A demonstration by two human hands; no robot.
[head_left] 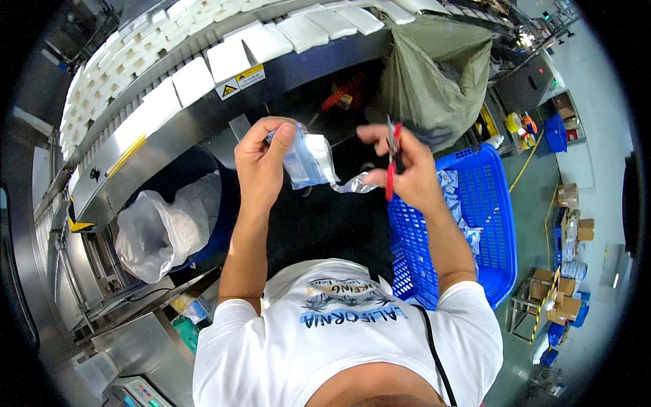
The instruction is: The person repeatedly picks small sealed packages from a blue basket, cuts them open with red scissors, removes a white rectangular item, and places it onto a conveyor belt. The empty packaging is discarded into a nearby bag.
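In front of my chest, my left hand (pixel 260 159) is closed round the edge of a light-blue plastic packet (pixel 302 163). White, pad-like contents (pixel 317 150) show at its right side. From there a shiny strip of film (pixel 356 183) curls over to the fingers of my right hand (pixel 413 169); whether they pinch it I cannot tell. That same hand has red-handled scissors (pixel 391 173) in it, upright in the picture, with the fingers partly spread. Under my right forearm stands a blue plastic basket (pixel 505 210) with several blue-and-white packets (pixel 469 234) inside.
A steel conveyor (pixel 308 70) curves across the far side, carrying white folded pads (pixel 230 60). A grey-green sack (pixel 427 74) hangs beyond the basket. To the left is a bin lined with a white bag (pixel 166 224). Cardboard boxes (pixel 563 298) stand far right.
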